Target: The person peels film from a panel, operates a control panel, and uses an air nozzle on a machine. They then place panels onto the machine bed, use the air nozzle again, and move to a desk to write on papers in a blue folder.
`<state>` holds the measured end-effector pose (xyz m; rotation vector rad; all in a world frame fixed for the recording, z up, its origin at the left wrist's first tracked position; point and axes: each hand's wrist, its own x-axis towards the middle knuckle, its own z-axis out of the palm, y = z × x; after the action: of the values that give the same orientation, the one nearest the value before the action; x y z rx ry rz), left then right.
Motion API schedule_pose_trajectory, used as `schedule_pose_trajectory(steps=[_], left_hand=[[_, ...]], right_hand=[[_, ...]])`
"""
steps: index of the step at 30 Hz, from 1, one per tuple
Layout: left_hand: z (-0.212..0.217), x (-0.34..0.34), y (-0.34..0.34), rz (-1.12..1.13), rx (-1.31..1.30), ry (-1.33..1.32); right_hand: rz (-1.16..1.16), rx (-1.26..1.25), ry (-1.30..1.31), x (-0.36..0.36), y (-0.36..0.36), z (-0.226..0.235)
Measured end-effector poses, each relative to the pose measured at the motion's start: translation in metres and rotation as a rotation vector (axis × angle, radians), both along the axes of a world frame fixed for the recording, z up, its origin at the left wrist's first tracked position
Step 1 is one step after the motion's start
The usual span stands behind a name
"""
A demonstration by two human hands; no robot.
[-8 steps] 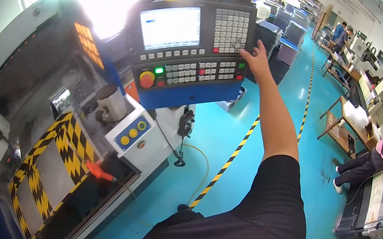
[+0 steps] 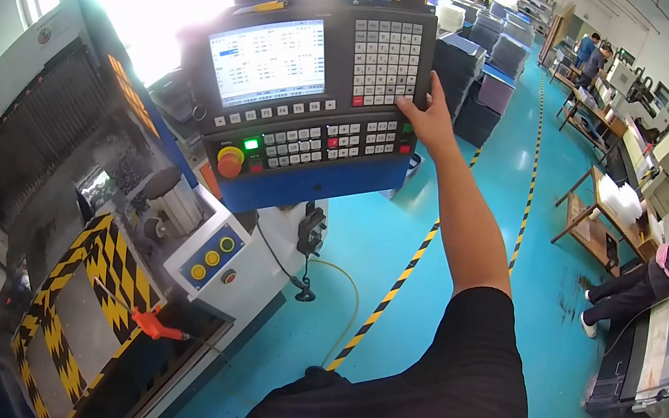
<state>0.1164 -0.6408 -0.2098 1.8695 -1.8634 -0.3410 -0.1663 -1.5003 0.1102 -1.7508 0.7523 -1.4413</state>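
Matt plastic is seen on the ctrl panel [image 2: 338, 54], w/ a smooth screen [image 2: 266, 60]. Sleeve [image 2: 488, 340] is made of matt cloth, bench [image 2: 594, 235] of wood; floor [image 2: 370, 258] is finished smooth & v. glossy.

1. A red air gun [image 2: 153, 323] shows beside black-and-yellow stripes [image 2: 119, 270].
2. A thin yellow hose [image 2: 357, 295] curves over the turquoise floor [image 2: 386, 243].
3. A wooden table (it has a lower shelf [image 2: 598, 241]) bears white material [image 2: 619, 202].

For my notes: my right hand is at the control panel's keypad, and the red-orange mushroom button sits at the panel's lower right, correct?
One slip: the head view shows the red-orange mushroom button at the control panel's lower left. Your right hand is indeed at the keypad.
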Motion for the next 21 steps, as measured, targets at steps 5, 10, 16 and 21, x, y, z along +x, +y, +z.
schedule_pose_trajectory(steps=[5, 10, 16, 21], left_hand=[[-0.098, 0.032, 0.034, 0.013, 0.111, -0.033], [-0.101, 0.034, 0.025, 0.079, 0.398, -0.008], [-0.121, 0.024, 0.026, 0.908, 0.499, 1.252], [-0.135, 0.022, 0.020, 0.148, 0.045, 0.241]], right_hand=[[-0.005, 0.071, -0.102, -0.013, 0.011, 0.060], [-0.229, -0.016, -0.013, -0.014, -0.016, 0.063], [0.154, 0.155, -0.235, -0.026, 0.004, 0.060], [0.066, 0.187, -0.115, -0.039, 0.003, 0.078]])
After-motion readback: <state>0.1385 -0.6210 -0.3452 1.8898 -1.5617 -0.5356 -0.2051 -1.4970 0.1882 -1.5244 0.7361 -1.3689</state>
